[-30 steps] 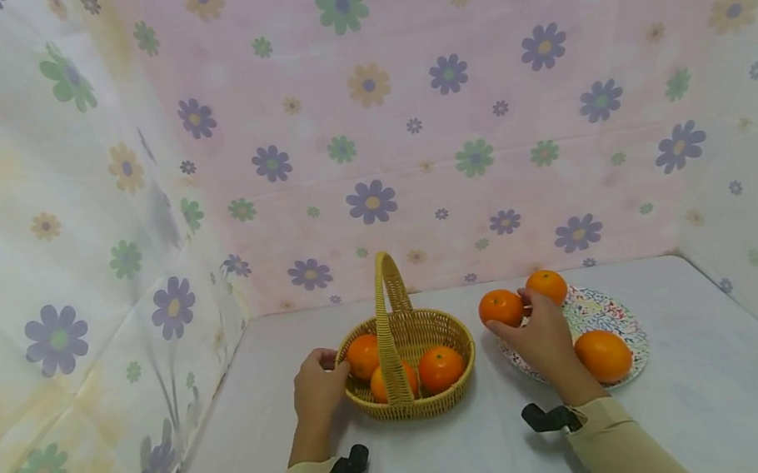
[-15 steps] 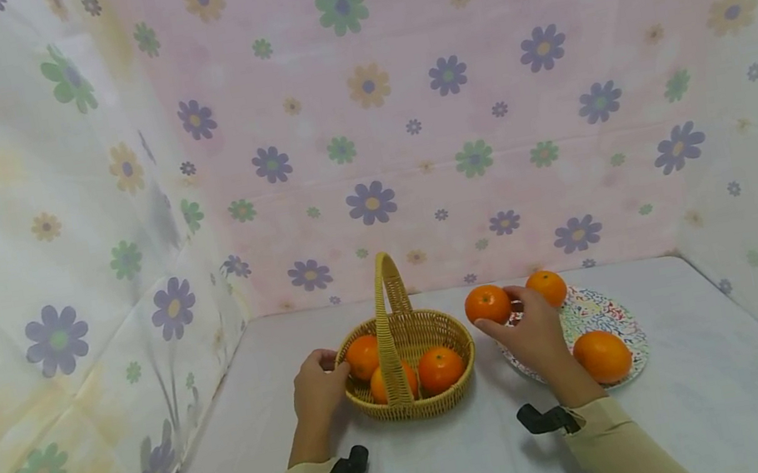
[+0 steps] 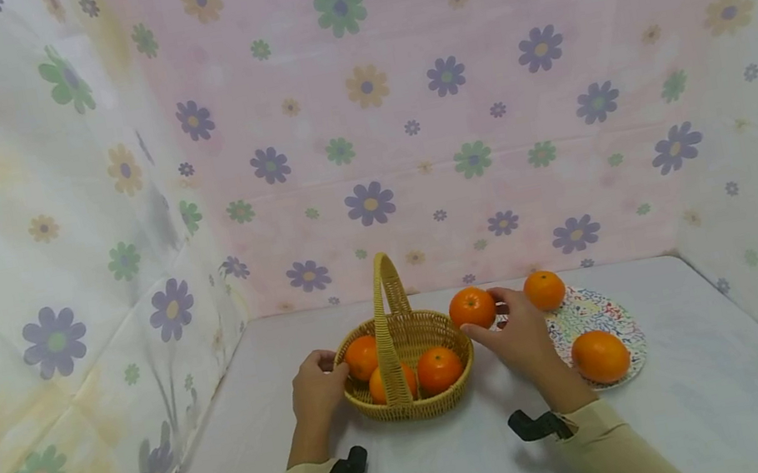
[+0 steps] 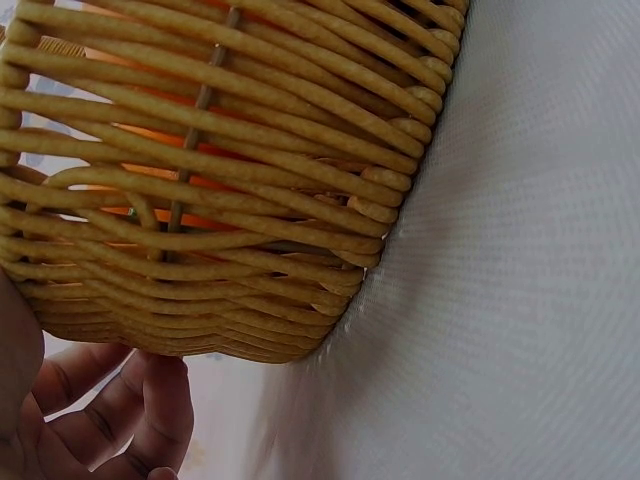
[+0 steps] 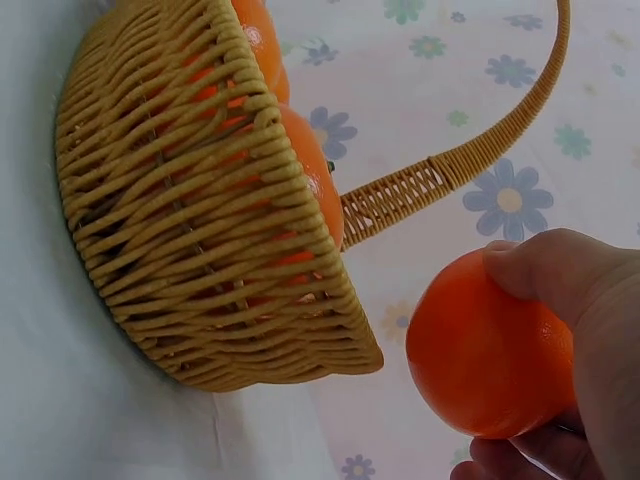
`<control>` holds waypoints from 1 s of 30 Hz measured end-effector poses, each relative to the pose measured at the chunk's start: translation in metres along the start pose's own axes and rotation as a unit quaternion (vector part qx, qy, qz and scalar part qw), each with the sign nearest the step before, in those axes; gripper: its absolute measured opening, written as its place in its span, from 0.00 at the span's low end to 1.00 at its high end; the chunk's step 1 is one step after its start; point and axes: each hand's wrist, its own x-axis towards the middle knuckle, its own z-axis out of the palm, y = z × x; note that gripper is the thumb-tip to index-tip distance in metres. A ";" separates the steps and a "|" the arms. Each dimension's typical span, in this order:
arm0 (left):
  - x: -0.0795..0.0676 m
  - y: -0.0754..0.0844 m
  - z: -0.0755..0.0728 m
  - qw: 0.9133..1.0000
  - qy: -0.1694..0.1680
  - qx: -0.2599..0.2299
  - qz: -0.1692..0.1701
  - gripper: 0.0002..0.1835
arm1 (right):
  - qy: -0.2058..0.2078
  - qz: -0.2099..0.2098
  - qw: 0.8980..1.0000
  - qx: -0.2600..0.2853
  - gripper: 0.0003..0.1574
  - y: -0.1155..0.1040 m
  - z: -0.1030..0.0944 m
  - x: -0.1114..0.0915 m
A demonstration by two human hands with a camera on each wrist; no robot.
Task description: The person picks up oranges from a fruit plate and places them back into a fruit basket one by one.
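Note:
In my right hand [image 3: 518, 334] is an orange [image 3: 471, 310], pinched between thumb and fingers just right of the basket's rim. The right wrist view shows this held orange [image 5: 488, 345] raised beside the basket wall. My left hand [image 3: 318, 387] grips the left rim of the yellow wicker basket [image 3: 417, 409], thumb on the near side and curled fingers [image 4: 165, 405] behind. Inside the basket lie three oranges, one at the right [image 3: 439, 370], one partly behind the upright handle. Two more oranges [image 3: 601, 356] rest on the speckled plate [image 3: 593, 309].
The plate stands right of the basket; its second orange [image 3: 544, 291] sits at the back edge. A white cloth covers the table [image 3: 450, 469]. Flowered fabric [image 3: 422, 136] hangs behind and at both sides. A black wrist mount [image 3: 534, 425] juts from the right sleeve, another from the left.
My right hand has carried the orange left from over the plate to the basket's right rim. My left hand and the basket have stayed in place.

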 end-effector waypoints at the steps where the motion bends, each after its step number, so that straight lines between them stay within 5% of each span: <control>1: 0.000 0.000 0.000 1.000 0.001 0.001 -0.002 0.17 | -0.004 -0.002 1.000 0.001 0.53 0.000 0.002 0.000; 30: 0.003 -0.003 0.004 1.000 0.001 -0.002 0.004 0.17 | -0.040 -0.016 0.999 -0.019 0.48 -0.016 0.022 -0.016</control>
